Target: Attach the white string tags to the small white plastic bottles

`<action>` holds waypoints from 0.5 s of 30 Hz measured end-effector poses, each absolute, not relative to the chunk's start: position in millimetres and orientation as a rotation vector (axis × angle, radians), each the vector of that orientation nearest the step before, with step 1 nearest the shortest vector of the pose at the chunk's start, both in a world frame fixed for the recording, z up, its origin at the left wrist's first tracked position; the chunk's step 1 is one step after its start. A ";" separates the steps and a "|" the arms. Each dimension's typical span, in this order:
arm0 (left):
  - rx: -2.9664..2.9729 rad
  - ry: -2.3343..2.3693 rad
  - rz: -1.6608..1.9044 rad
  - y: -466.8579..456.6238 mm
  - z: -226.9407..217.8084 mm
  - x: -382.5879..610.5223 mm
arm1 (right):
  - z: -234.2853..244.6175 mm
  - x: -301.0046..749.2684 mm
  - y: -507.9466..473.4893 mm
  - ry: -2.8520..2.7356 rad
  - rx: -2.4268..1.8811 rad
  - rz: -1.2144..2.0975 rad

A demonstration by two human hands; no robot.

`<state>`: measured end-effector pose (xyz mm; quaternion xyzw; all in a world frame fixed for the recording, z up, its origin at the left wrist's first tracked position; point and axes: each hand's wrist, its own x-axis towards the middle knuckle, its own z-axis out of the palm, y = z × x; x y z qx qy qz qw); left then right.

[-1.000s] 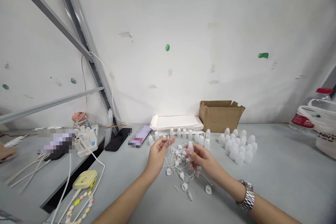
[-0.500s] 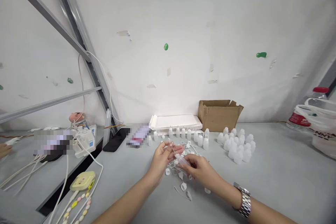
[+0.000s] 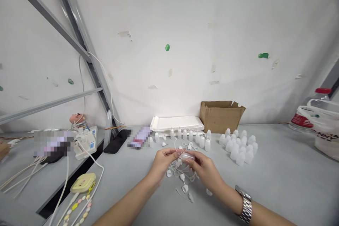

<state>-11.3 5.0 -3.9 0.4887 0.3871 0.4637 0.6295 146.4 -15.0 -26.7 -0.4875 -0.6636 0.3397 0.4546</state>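
Note:
My right hand (image 3: 205, 169) grips a small translucent plastic bottle (image 3: 188, 156) lying sideways, its mouth toward the left. My left hand (image 3: 162, 162) pinches a small white cap piece (image 3: 179, 153) against the bottle's mouth; both hands meet above the table. Under them lies a scatter of loose white caps with thin tethers (image 3: 182, 180). A row of capped bottles (image 3: 185, 135) stands behind, and a cluster of uncapped bottles (image 3: 239, 145) stands to the right. A metal watch (image 3: 245, 203) is on my right wrist.
A brown cardboard box (image 3: 221, 116) and a stack of white sheets (image 3: 177, 123) stand against the wall. A water bottle and plastic bag (image 3: 317, 122) sit far right. Left are a white device (image 3: 86, 141), cables, a yellow case (image 3: 84, 182) and a gap between tables.
My hands have come together: the right hand tipped the bottle from upright to sideways, and the left hand brought the cap piece from the left up against its mouth.

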 end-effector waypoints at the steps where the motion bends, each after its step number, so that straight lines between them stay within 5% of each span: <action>1: 1.145 0.912 1.075 4.2 -3.3 -11.4 | -28.2 147.2 -15.2 -1.678 -1.172 0.786; 15: 0.902 0.809 1.210 -4.0 -2.5 -0.5 | -33.3 142.6 -22.2 -1.992 -0.998 -0.131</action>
